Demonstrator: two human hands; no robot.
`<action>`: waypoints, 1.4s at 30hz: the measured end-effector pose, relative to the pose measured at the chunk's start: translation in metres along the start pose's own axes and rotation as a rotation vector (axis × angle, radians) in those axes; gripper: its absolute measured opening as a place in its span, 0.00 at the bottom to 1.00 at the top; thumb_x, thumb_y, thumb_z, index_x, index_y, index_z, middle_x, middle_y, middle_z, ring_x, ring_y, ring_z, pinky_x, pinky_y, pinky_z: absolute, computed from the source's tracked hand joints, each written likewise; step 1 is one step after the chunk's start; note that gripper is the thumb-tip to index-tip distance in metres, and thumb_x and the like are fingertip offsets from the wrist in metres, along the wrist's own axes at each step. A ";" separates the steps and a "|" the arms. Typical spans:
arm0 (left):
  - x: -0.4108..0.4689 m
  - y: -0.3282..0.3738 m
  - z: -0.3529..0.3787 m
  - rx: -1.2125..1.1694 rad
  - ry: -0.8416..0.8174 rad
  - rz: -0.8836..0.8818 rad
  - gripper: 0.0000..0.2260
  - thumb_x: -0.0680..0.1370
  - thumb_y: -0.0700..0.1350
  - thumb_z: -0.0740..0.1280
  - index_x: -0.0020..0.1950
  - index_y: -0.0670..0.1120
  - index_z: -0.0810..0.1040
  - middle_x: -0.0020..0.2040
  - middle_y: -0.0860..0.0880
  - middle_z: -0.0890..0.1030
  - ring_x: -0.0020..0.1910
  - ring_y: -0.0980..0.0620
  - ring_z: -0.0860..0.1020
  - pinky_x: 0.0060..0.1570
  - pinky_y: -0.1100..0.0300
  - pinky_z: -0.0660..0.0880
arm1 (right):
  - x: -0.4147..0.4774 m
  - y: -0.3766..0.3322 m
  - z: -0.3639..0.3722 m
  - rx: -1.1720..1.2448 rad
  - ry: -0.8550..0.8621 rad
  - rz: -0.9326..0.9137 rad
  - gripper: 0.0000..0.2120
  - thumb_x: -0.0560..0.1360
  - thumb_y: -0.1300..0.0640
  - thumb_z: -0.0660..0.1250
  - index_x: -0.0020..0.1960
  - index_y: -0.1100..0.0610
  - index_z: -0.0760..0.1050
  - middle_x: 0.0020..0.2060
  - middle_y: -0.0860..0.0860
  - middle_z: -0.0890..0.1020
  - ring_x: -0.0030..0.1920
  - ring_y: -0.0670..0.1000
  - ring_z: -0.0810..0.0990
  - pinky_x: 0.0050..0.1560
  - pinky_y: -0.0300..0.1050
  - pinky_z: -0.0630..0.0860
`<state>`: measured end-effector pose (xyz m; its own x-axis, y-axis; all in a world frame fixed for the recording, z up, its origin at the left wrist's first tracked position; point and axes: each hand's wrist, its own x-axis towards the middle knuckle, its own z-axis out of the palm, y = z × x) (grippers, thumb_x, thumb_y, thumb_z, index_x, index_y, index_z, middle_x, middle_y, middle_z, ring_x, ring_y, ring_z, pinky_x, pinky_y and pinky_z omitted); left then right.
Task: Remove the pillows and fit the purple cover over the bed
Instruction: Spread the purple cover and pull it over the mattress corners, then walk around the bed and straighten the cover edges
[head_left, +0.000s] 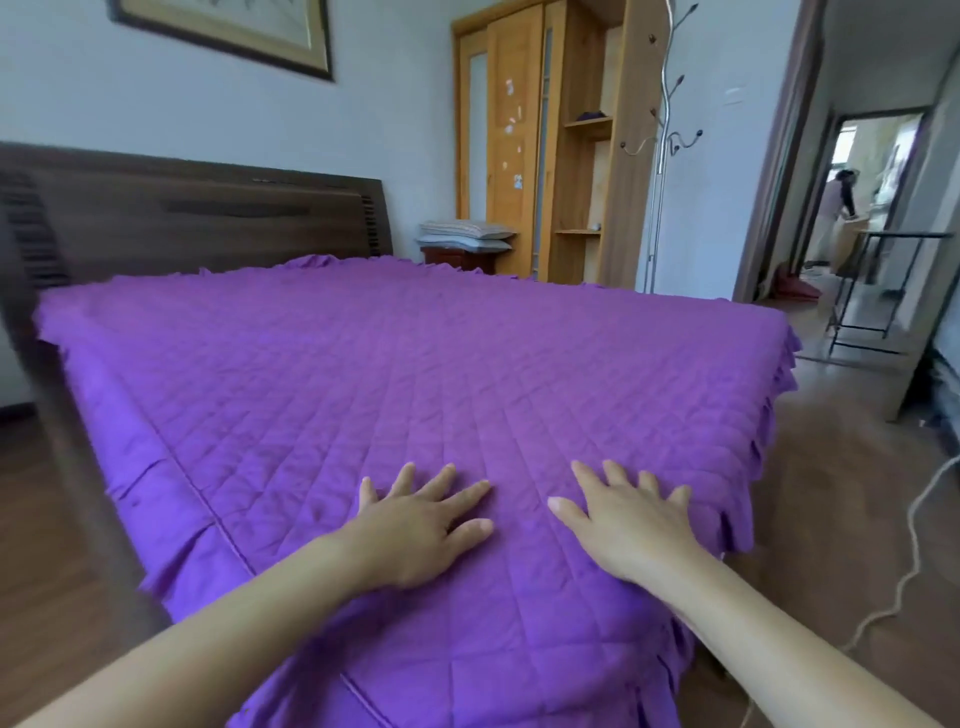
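A purple quilted cover (363, 374) with a ruffled edge lies spread over the whole bed, up to the dark wooden headboard (197, 213). My left hand (421, 525) lies flat on the cover near the foot of the bed, fingers spread. My right hand (628, 519) presses flat beside it, close to the ruffled right edge. Two pillows (465, 236) are stacked on a small red-brown nightstand beyond the bed's far right corner.
A wooden wardrobe (540, 140) stands against the far wall, with a metal coat stand (662, 150) next to it. A doorway (852, 208) at right shows a person in another room. A black metal rack (878, 291) and a white cable (914, 551) are on the wooden floor at right.
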<state>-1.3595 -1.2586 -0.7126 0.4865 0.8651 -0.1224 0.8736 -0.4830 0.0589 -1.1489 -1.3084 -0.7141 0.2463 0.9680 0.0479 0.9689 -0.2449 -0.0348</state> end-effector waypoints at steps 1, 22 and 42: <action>0.008 -0.005 0.000 0.004 0.009 -0.041 0.25 0.76 0.67 0.43 0.73 0.67 0.43 0.77 0.56 0.42 0.76 0.42 0.40 0.68 0.32 0.41 | 0.003 -0.001 -0.001 -0.009 0.042 -0.012 0.31 0.77 0.34 0.44 0.76 0.44 0.46 0.77 0.50 0.49 0.74 0.62 0.48 0.68 0.70 0.47; 0.033 -0.037 0.005 -0.032 0.045 -0.212 0.27 0.76 0.67 0.39 0.74 0.63 0.42 0.78 0.54 0.43 0.76 0.41 0.40 0.66 0.30 0.39 | 0.048 -0.032 0.005 -0.059 -0.176 -0.088 0.58 0.48 0.30 0.09 0.75 0.43 0.37 0.77 0.48 0.42 0.75 0.61 0.41 0.66 0.74 0.44; -0.058 0.010 -0.134 -0.468 -0.381 -0.196 0.27 0.79 0.58 0.44 0.77 0.53 0.46 0.78 0.50 0.51 0.76 0.48 0.50 0.73 0.47 0.51 | -0.056 -0.049 -0.153 0.240 -0.682 0.045 0.34 0.75 0.31 0.46 0.76 0.42 0.40 0.77 0.47 0.47 0.76 0.55 0.48 0.71 0.63 0.49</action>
<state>-1.3776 -1.2958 -0.5720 0.3556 0.7807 -0.5139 0.8993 -0.1359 0.4158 -1.2065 -1.3590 -0.5626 0.1417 0.7954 -0.5893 0.9074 -0.3423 -0.2438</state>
